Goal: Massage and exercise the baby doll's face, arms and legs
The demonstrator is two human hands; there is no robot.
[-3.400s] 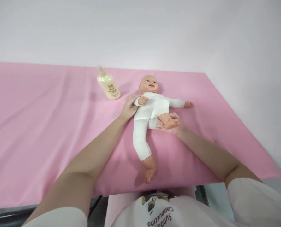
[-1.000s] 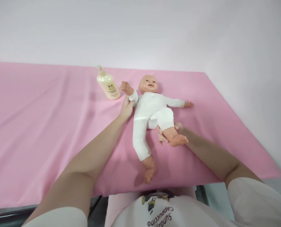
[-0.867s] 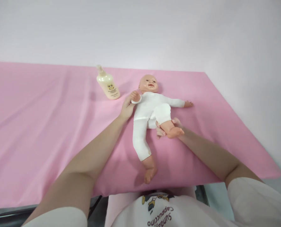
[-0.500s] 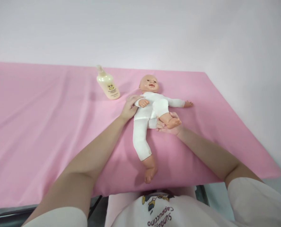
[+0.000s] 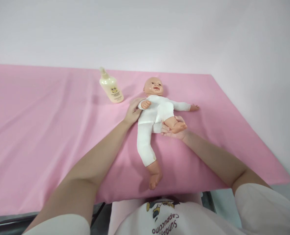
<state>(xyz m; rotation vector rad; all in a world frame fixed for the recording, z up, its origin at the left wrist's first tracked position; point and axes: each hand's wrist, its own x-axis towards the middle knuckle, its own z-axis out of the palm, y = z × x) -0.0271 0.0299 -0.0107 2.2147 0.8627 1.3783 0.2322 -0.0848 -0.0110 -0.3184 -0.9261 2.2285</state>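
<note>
A baby doll (image 5: 148,109) with a white cloth body lies on its back, its head toward the far edge. My left hand (image 5: 133,111) is wrapped round the doll's arm at its left side, and the fingertips are partly hidden behind that arm. The doll's small hand (image 5: 145,104) rests over its belly. Beneath the doll's raised, bent leg (image 5: 168,112), my right hand (image 5: 181,134) grips from below, with fingers showing on both sides of it. The other leg (image 5: 146,147) lies stretched toward me.
A pump bottle of pale yellow lotion (image 5: 112,89) stands beyond my left hand. Pink cloth (image 5: 62,130) covers the table, with its edge close to my body. A white wall (image 5: 145,32) rises behind the table.
The doll's arm by my left hand has shifted slightly up and to the left. My right hand and the raised leg stay in place.
</note>
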